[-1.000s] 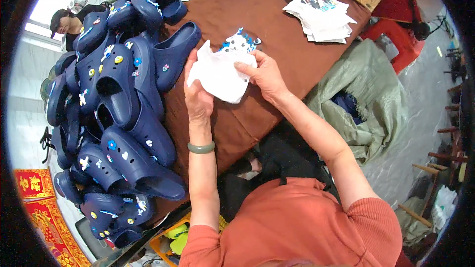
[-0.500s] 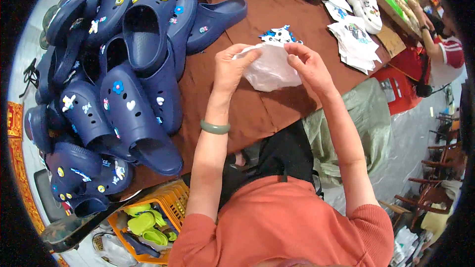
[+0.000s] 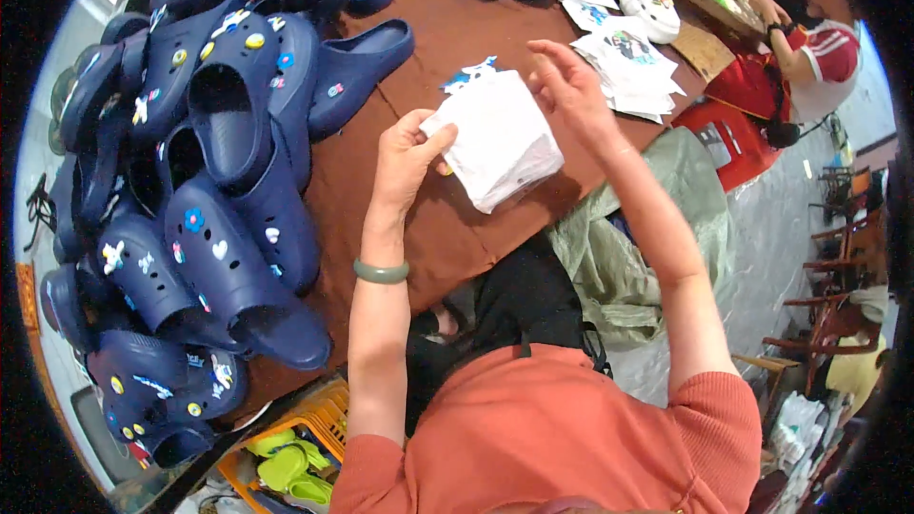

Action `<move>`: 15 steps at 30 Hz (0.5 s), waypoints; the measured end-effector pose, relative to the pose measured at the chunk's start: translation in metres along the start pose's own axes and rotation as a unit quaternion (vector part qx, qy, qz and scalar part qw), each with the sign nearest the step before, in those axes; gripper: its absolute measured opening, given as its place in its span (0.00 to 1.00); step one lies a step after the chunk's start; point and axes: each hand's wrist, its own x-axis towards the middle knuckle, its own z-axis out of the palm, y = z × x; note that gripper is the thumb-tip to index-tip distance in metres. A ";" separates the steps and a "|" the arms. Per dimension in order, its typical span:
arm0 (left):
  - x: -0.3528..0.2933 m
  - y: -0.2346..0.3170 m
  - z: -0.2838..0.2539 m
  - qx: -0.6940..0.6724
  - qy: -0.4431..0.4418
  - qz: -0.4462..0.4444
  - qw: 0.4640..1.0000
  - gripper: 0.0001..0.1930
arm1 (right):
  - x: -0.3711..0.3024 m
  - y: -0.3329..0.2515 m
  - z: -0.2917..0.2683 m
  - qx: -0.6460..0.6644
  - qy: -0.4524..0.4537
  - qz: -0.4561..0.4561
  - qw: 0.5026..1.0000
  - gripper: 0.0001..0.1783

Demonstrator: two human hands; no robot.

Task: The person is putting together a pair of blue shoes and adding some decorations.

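Head view: white bag (image 3: 505, 143) mid-frame, sides near equal, long axis hard to tell, lower corner pointing down-frame. Your left hand (image 3: 407, 164) pinches its left edge; your right hand (image 3: 576, 100), fingers loosely spread, by its upper-right edge, contact unclear.

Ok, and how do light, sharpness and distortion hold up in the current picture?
Head view: black corners from the fisheye, and the reddish-brown wooden chairs near the right rim look tilted and soft; head view: the white, sheet-like packet in the left hand is bright, with little surface detail; head view: the navy foam clogs with colourful charms look fairly sharp.
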 end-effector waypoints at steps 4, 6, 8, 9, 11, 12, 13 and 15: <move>0.012 -0.001 0.016 -0.065 0.048 -0.031 0.996 0.09 | 0.039 0.027 -0.159 -0.429 0.039 -0.113 0.895 0.17; 0.032 0.003 0.036 -0.044 0.045 -0.038 0.997 0.09 | 0.057 0.039 -0.236 -0.589 0.092 -0.072 0.799 0.21; 0.058 0.011 0.054 -0.022 0.022 -0.037 0.999 0.11 | 0.069 0.041 -0.248 -0.670 0.128 0.057 0.729 0.31; 0.076 0.012 0.077 -0.036 0.009 -0.030 0.999 0.11 | 0.071 0.048 -0.259 -0.667 0.132 0.063 0.730 0.31; 0.115 0.011 0.123 -0.031 -0.009 -0.026 0.999 0.10 | 0.081 0.059 -0.281 -0.559 0.091 0.179 0.804 0.31; 0.139 0.000 0.133 -0.024 -0.062 -0.031 0.997 0.10 | 0.087 0.059 -0.280 -0.514 0.080 0.184 0.834 0.25; 0.156 -0.005 0.160 -0.027 -0.080 -0.013 0.996 0.09 | 0.090 0.066 -0.289 -0.512 0.086 0.186 0.835 0.25; 0.186 -0.028 0.204 0.000 -0.125 -0.007 0.992 0.11 | 0.094 0.084 -0.310 -0.325 0.114 0.194 0.918 0.17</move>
